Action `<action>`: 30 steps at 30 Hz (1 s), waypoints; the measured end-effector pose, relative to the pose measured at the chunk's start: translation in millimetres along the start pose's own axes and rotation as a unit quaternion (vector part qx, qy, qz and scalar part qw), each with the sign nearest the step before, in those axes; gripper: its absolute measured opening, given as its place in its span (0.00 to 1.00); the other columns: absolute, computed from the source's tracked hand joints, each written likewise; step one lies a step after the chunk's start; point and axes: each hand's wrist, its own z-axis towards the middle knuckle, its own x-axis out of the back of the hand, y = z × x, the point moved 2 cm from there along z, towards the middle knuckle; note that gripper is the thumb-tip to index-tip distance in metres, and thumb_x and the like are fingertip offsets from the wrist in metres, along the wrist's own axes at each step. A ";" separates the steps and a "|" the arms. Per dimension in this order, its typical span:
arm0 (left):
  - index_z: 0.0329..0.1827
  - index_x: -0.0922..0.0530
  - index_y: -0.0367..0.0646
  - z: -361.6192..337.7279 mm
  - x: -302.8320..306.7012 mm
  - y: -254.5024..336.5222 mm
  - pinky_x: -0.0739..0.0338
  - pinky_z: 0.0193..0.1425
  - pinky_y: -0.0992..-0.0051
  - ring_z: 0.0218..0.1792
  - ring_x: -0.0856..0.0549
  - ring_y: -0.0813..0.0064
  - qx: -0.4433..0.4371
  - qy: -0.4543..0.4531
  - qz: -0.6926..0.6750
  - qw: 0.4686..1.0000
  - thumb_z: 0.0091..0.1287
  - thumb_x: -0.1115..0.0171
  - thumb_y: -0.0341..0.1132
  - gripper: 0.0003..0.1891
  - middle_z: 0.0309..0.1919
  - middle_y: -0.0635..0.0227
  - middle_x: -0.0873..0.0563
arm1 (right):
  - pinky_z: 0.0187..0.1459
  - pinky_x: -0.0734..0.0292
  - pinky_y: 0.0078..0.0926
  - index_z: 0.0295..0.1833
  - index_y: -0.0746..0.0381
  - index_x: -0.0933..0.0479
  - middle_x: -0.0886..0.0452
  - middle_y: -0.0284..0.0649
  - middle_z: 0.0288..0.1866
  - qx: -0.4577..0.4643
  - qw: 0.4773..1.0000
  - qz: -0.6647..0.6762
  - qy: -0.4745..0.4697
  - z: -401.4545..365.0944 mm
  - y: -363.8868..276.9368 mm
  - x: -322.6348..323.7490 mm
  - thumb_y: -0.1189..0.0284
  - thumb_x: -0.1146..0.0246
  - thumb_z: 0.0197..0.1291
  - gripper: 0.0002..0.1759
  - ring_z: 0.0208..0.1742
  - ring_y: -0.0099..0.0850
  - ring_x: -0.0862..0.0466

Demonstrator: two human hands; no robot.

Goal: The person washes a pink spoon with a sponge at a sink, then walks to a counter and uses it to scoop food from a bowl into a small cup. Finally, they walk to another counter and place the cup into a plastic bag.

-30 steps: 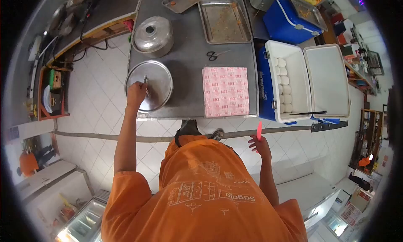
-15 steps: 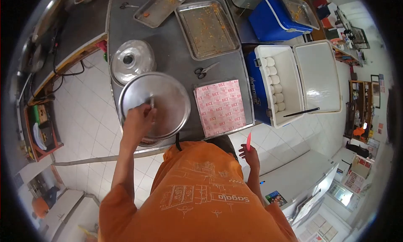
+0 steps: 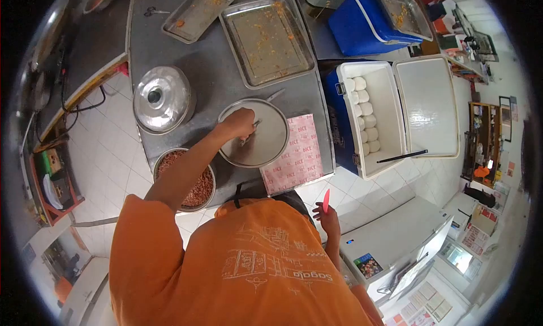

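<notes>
My left hand (image 3: 240,124) is closed on the handle of a round metal lid (image 3: 270,147). The lid overlaps the scissors (image 3: 275,95) and the edge of a stack of pink printed paper (image 3: 305,150) in this view. Under my left forearm stands a round metal pot (image 3: 212,197), uncovered, with a crumbly reddish-brown mixture (image 3: 198,186) inside. Low beside my body, past the table edge, my right hand (image 3: 328,217) grips a pink knife (image 3: 326,200) with its blade pointing up.
A domed metal pot (image 3: 164,108) stands at the table's left edge. Two food-stained trays, one large (image 3: 266,46) and one small (image 3: 195,15), lie at the back. On the right, an open cooler (image 3: 384,139) holds several round white pieces (image 3: 365,108); a blue cooler (image 3: 353,29) stands behind.
My left hand has carried the lid rightward off the pot, uncovering the reddish-brown mixture, to beside the pink paper. My right hand still holds the pink knife.
</notes>
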 end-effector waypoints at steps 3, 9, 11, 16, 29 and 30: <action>0.33 0.17 0.27 14.3 1.7 -13.9 0.18 0.42 0.59 0.33 0.12 0.51 0.002 0.051 0.067 0.996 0.58 0.35 0.32 0.12 0.25 0.46 0.15 | 0.33 0.20 0.24 0.58 0.68 0.24 0.13 0.42 0.39 -0.021 1.000 0.009 0.008 -1.8 10.1 -1.4 0.71 0.50 0.74 0.16 0.32 0.27 0.14; 0.36 0.17 0.29 43.6 32.4 -46.5 0.17 0.48 0.56 0.44 0.13 0.45 -0.014 0.161 0.149 0.975 0.57 0.37 0.29 0.10 0.38 0.38 0.15 | 0.33 0.21 0.23 0.58 0.68 0.24 0.13 0.41 0.38 0.001 1.000 -0.013 0.008 -4.3 -1.6 -4.6 0.73 0.49 0.72 0.16 0.31 0.26 0.14; 0.37 0.16 0.30 49.6 47.4 -50.8 0.17 0.49 0.57 0.44 0.13 0.46 -0.014 0.180 0.165 0.970 0.57 0.37 0.29 0.10 0.39 0.39 0.14 | 0.33 0.21 0.23 0.58 0.68 0.24 0.13 0.40 0.38 0.012 1.000 -0.006 0.012 -4.6 -12.3 -7.4 0.74 0.49 0.71 0.16 0.31 0.25 0.15; 0.44 0.17 0.32 68.2 74.0 -67.7 0.17 0.51 0.58 0.48 0.13 0.49 0.032 0.186 0.255 0.948 0.63 0.40 0.28 0.10 0.47 0.43 0.15 | 0.33 0.22 0.23 0.59 0.68 0.24 0.13 0.40 0.37 0.007 1.000 -0.014 0.012 -5.5 -19.4 -11.7 0.75 0.49 0.71 0.16 0.31 0.25 0.15; 0.43 0.17 0.32 -37.5 79.6 -26.5 0.17 0.45 0.62 0.46 0.12 0.54 -0.035 0.358 0.071 0.930 0.66 0.41 0.26 0.08 0.37 0.45 0.14 | 0.32 0.23 0.22 0.59 0.67 0.24 0.14 0.40 0.34 0.025 1.000 -0.018 -0.004 -4.8 -23.5 -14.8 0.76 0.48 0.71 0.15 0.31 0.24 0.17; 0.44 0.17 0.32 -80.9 73.9 -14.0 0.17 0.44 0.64 0.45 0.12 0.55 -0.086 0.413 -0.002 0.907 0.67 0.40 0.28 0.09 0.36 0.47 0.13 | 0.32 0.23 0.22 0.59 0.67 0.24 0.14 0.40 0.34 0.026 0.999 -0.018 -0.012 -1.8 -34.0 -17.7 0.76 0.48 0.71 0.15 0.31 0.24 0.17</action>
